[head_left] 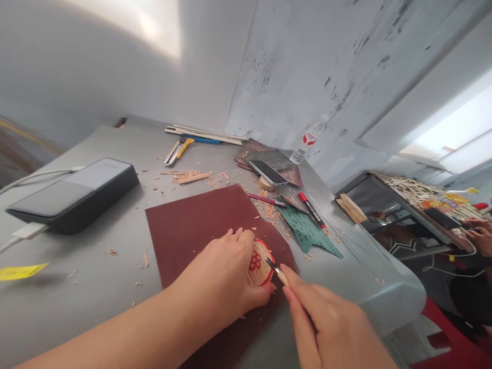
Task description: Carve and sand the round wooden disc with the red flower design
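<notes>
A round wooden disc (262, 270) with a red rim line and a red flower drawn on it lies on a dark red-brown sheet (192, 220). My left hand (226, 271) grips the disc from the left, fingers at its far edge and thumb at its near edge, covering part of it. In my right hand (326, 318) is a wood carving tool (277, 271) with a pale handle and a dark metal blade. Its tip is at the disc's face, just right of the flower. The palm end of the handle is hidden by my fingers.
Wood shavings surround a phone (268, 172), a red marker (311, 210) and torn green sandpaper (307, 228). Farther back are a yellow utility knife (179, 149), wooden strips (207, 133) and a water bottle (308, 141). A black power bank (77, 195) stands left. Another person's hands (480, 236) show far right.
</notes>
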`<act>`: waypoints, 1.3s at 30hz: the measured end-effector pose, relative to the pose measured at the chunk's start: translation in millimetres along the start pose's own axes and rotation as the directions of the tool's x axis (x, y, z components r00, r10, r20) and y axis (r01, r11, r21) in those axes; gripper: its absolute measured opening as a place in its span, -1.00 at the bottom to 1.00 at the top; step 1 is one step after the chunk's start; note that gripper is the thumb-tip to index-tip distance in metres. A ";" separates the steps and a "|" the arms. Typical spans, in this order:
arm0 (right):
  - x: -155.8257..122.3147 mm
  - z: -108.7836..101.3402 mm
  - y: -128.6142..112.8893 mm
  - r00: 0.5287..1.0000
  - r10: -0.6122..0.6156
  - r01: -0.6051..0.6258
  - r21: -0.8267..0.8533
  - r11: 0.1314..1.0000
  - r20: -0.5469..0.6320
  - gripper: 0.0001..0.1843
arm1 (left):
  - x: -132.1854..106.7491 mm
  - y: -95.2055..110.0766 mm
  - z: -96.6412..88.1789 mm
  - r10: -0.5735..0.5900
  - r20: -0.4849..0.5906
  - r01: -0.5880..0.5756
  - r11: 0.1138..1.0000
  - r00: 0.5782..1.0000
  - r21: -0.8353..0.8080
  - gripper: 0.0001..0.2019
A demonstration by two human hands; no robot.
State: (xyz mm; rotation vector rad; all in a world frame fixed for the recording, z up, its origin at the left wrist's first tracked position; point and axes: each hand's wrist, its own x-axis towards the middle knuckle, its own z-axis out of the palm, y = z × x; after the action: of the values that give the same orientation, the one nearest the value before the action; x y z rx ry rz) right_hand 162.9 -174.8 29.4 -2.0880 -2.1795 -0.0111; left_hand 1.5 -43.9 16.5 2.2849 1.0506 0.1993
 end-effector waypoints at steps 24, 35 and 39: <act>5.7 3.1 4.5 0.998 0.063 -0.056 0.259 0.964 -0.018 -0.56 | 0.9 -0.1 4.0 0.016 -0.011 -0.016 1.000 1.000 -0.008 -0.68; -4.3 17.9 6.8 0.996 0.041 -0.022 0.216 0.976 -0.085 -0.54 | -0.2 -0.9 8.0 -0.056 -0.016 0.056 0.998 0.998 -0.022 -0.68; 1.6 -0.1 2.1 0.994 0.100 -0.111 0.336 0.935 0.048 -0.56 | -0.5 0.3 12.4 -0.112 -0.012 0.111 0.994 0.994 -0.020 -0.63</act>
State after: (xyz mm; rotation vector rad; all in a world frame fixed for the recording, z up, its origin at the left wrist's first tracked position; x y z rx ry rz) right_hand 164.9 -173.1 29.5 -2.0111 -1.9151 0.3813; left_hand 5.9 -50.2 6.8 2.2030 1.1745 0.1784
